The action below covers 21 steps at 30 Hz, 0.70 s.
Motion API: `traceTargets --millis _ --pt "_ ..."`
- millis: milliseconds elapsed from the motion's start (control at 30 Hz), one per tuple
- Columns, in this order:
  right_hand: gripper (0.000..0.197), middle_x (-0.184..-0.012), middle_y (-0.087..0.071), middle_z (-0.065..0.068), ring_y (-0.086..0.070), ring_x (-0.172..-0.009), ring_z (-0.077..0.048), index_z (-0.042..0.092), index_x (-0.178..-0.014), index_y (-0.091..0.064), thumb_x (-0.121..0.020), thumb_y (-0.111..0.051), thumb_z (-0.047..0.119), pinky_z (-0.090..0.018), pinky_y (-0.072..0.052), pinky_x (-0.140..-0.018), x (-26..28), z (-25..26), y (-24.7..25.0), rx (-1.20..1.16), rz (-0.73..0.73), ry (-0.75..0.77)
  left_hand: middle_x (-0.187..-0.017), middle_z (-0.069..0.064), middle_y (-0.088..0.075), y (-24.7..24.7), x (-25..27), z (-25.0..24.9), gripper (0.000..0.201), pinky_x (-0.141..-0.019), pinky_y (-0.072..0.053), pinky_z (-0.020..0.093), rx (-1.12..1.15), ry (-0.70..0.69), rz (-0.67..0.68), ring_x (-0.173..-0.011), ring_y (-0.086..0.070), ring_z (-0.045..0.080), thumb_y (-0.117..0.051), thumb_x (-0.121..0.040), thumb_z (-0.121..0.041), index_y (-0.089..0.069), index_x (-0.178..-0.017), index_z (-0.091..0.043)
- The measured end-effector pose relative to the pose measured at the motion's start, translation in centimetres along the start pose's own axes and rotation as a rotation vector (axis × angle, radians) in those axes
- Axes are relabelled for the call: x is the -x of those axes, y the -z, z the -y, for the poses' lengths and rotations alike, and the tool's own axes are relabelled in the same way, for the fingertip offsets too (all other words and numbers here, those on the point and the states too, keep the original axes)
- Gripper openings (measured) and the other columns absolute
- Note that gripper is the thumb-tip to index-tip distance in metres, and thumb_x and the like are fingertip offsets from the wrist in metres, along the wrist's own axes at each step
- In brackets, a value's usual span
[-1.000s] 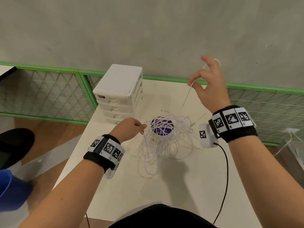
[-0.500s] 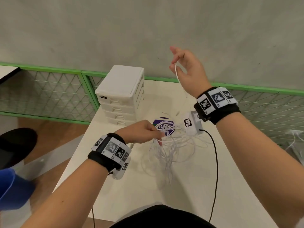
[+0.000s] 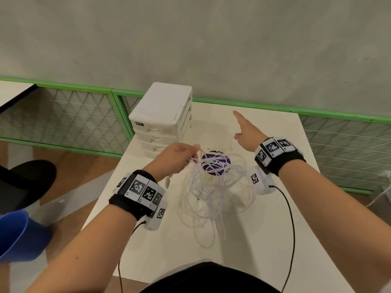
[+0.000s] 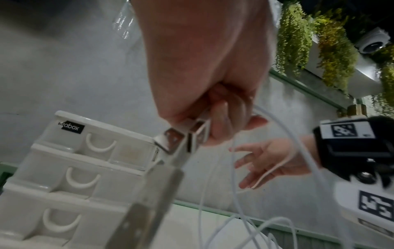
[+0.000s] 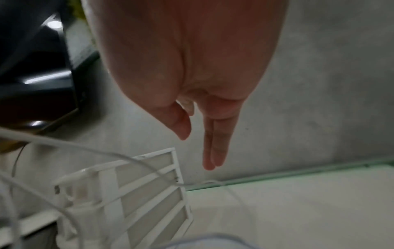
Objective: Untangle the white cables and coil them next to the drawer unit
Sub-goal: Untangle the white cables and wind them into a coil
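White cables (image 3: 213, 187): tangled on surface (image 3: 275, 240), at 5 o'clock of drawer unit (image 3: 160, 117). Left hand (image 3: 177, 158): fingers pinching cable strands and plugs. Right hand (image 3: 246, 132): fingers straight, together, holding nothing, raised at 1 o'clock of tangle.

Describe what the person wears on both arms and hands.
Both forearms are bare, with no sleeves or gloves. The left hand and the right hand each sit ahead of a black wrist strap faced with white tiles printed with black square markers. A white camera housing, also marked, hangs under each wrist, trailing a thin black cable.
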State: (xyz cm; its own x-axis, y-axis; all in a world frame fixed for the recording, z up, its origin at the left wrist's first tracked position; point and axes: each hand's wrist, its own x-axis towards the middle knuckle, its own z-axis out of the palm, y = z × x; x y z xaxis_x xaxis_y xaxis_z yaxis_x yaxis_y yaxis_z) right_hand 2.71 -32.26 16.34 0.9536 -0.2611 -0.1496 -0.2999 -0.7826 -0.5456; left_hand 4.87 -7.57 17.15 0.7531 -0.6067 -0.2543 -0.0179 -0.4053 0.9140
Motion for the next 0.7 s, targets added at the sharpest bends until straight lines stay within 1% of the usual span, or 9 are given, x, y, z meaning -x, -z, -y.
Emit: traceTargets --millis 100,167,267,400,467,533,567,633,700 --pt "0.048 -0.133 -0.046 -0.01 -0.057 -0.107 -0.029 0.02 -0.139 -0.037 -0.093 -0.051 0.013 -0.038 -0.042 -0.097 0.6 -1.5 -0.4 -0.207 -0.149 -0.01 -0.049 -0.003 -0.034 0.4 -1.0 0.7 0.04 -0.038 -0.022 0.019 0.121 0.076 -0.155 -0.042 -0.026 0.011 -0.048 -0.097 -0.041 -0.053 -0.069 -0.013" --pt "0.018 -0.098 -0.061 -0.001 -0.065 -0.08 -0.024 0.016 -0.107 -0.06 -0.091 -0.057 0.023 -0.033 -0.047 -0.074 1.8 -1.1 -0.3 -0.325 -0.188 0.027 -0.05 -0.004 -0.032 0.4 -1.5 0.9 0.041 -0.037 -0.02 0.018 0.163 0.105 -0.185 -0.04 -0.025 0.01 -0.046 -0.098 -0.042 -0.048 -0.068 -0.015" --pt "0.023 -0.077 -0.069 -0.001 -0.063 -0.063 -0.012 0.012 -0.083 -0.069 -0.089 -0.06 0.032 -0.026 -0.049 -0.063 4.1 0.5 -1.4 -0.372 0.013 0.098 -0.05 -0.006 -0.029 -0.4 -2.0 0.5 0.043 -0.037 -0.016 0.018 0.218 0.114 -0.16 -0.04 -0.021 0.009 -0.043 -0.098 -0.045 -0.041 -0.066 -0.018" --pt "0.011 -0.097 -0.071 -0.002 -0.067 -0.087 -0.01 0.016 -0.094 -0.058 -0.086 -0.064 0.016 -0.02 -0.052 -0.078 5.7 1.5 -5.5 -0.423 0.087 0.184 -0.05 -0.008 -0.027 -1.2 -2.0 -1.1 0.046 -0.038 -0.016 0.02 0.216 0.059 -0.053 -0.041 -0.019 0.009 -0.053 -0.09 -0.054 -0.033 -0.065 -0.022" --pt "0.025 -0.109 -0.066 -0.002 -0.064 -0.099 -0.011 0.016 -0.101 -0.051 -0.083 -0.068 0.017 -0.018 -0.049 -0.085 6.1 1.3 -7.5 -0.451 0.109 0.205 -0.049 -0.007 -0.03 -1.3 -1.8 -2.0 0.041 -0.039 -0.019 0.021 0.155 -0.013 -0.005 -0.041 -0.022 0.011 -0.064 -0.087 -0.044 -0.037 -0.069 -0.019" --pt "0.041 -0.123 -0.059 0.004 -0.053 -0.115 -0.011 0.021 -0.113 -0.054 -0.079 -0.073 0.033 -0.015 -0.039 -0.094 6.4 1.0 -8.7 -0.319 0.172 0.216 -0.048 -0.004 -0.033 -1.2 -1.5 -2.7 0.03 -0.04 -0.022 0.022 0.12 -0.06 0.004 -0.041 -0.026 0.012 -0.067 -0.087 -0.028 -0.045 -0.073 -0.015" --pt "0.05 -0.13 -0.054 0.008 -0.045 -0.125 -0.014 0.026 -0.118 -0.054 -0.075 -0.073 0.044 -0.021 -0.033 -0.103 6.4 0.6 -9.1 -0.212 0.222 0.212 -0.048 -0.004 -0.034 -0.9 -1.4 -3.0 0.026 -0.04 -0.023 0.022 0.111 -0.071 -0.007 -0.04 -0.028 0.012 -0.066 -0.088 -0.021 -0.047 -0.072 -0.015" --pt "0.064 -0.143 -0.043 0.01 -0.021 -0.142 -0.018 0.034 -0.125 -0.054 -0.069 -0.068 0.062 -0.039 -0.006 -0.118 6.3 -0.4 -9.4 0.155 0.303 0.245 -0.048 -0.003 -0.036 0.1 -1.3 -3.3 0.022 -0.039 -0.025 0.02 0.089 -0.071 -0.059 -0.039 -0.03 0.011 -0.062 -0.088 -0.012 -0.049 -0.07 -0.015" --pt "0.06 -0.149 -0.036 0.008 -0.006 -0.145 -0.018 0.035 -0.119 -0.061 -0.07 -0.061 0.07 -0.042 0.016 -0.115 6.1 -1.7 -9.1 0.457 0.306 0.291 -0.049 -0.002 -0.035 1.6 -1.2 -3.1 0.021 -0.038 -0.025 0.019 0.058 -0.054 -0.13 -0.037 -0.029 0.009 -0.059 -0.087 -0.006 -0.05 -0.07 -0.014"
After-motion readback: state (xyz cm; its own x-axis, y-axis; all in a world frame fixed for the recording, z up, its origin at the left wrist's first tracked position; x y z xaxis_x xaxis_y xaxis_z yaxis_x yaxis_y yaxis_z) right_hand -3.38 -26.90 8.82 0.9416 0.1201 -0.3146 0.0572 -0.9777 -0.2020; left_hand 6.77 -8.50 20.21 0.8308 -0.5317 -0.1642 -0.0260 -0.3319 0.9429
